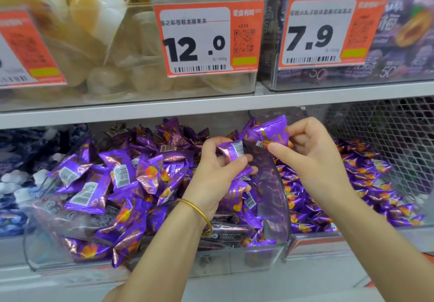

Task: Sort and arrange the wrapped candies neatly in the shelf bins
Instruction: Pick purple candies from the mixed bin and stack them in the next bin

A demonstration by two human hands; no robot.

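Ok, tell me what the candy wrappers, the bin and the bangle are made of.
Candy wrappers: likely metallised plastic film, glossy purple; they crinkle and glint.
Bin: clear rigid plastic, probably acrylic; wrappers show through its curved, reflective wall.
Bangle: gold-coloured metal by its shine; which metal can't be told.

I'm seeing the left hand pinching a candy above the clear bin, while the right hand is gripping a second candy just beside it, over the pile.
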